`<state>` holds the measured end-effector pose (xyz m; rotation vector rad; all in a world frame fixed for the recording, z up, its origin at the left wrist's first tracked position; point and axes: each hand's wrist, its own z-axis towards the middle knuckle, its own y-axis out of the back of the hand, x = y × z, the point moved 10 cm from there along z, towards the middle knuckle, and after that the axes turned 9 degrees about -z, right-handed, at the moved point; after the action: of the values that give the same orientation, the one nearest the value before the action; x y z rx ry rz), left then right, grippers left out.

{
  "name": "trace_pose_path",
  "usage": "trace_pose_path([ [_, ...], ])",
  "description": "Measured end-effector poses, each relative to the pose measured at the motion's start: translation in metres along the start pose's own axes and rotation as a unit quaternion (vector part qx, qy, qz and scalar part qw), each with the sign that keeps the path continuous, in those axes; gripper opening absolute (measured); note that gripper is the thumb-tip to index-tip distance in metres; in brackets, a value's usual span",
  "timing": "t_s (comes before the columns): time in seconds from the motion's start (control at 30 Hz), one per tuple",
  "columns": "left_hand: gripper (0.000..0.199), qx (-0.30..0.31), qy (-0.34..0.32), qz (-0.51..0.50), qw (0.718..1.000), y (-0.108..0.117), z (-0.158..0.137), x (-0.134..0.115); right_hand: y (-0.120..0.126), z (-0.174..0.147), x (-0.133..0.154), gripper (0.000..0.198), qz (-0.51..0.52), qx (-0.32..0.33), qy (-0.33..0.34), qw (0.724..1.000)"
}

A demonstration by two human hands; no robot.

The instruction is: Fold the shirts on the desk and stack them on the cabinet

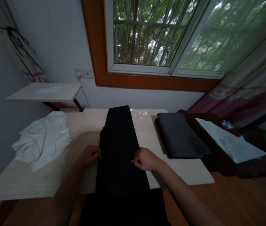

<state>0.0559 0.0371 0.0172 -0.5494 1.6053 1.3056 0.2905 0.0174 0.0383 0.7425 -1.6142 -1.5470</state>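
A pair of black trousers (119,147), folded lengthwise, lies across the pale table, its far end near the wall and its near end over the front edge. Closed at its left edge, my left hand (90,155) has its fingers curled against the cloth. On the opposite edge my right hand (144,159) pinches the fabric, thumb and fingers together. Further right, dark grey and black folded clothes (181,135) are stacked. A crumpled white garment (45,136) rests to the left.
The pale table (189,174) stands below a window (154,34). A small raised shelf (45,92) with a paper on it is at the back left. To the right, a dark surface (217,144) carries a plastic-looking sheet (231,142). Curtains (248,84) hang beside it.
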Motion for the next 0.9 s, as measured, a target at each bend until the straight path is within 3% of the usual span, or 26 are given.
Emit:
trace_pose_path([
  [0.07,0.025,-0.042,0.016,-0.013,0.999,0.011,0.005,0.007,-0.002,0.002,-0.001,0.037,0.0,0.014,-0.003,1.0],
  [0.23,0.024,-0.228,0.045,0.001,0.973,0.064,0.022,0.027,-0.001,0.006,-0.001,0.035,0.004,0.014,-0.014,1.0],
  [0.33,0.027,-0.273,0.074,-0.018,0.959,0.086,0.041,0.042,0.004,0.015,0.003,0.034,0.007,-0.003,-0.029,1.0],
  [0.53,0.04,-0.261,0.097,-0.014,0.96,0.095,0.093,0.043,0.019,0.055,0.033,0.016,0.029,-0.066,-0.006,0.997],
  [0.67,0.044,-0.214,0.135,0.05,0.966,0.083,0.118,0.044,0.019,0.088,0.063,0.031,0.042,-0.081,0.045,0.995],
  [0.9,0.024,-0.187,0.167,0.029,0.968,0.079,0.129,0.067,0.001,0.124,0.091,0.029,-0.012,-0.047,0.092,0.995],
])
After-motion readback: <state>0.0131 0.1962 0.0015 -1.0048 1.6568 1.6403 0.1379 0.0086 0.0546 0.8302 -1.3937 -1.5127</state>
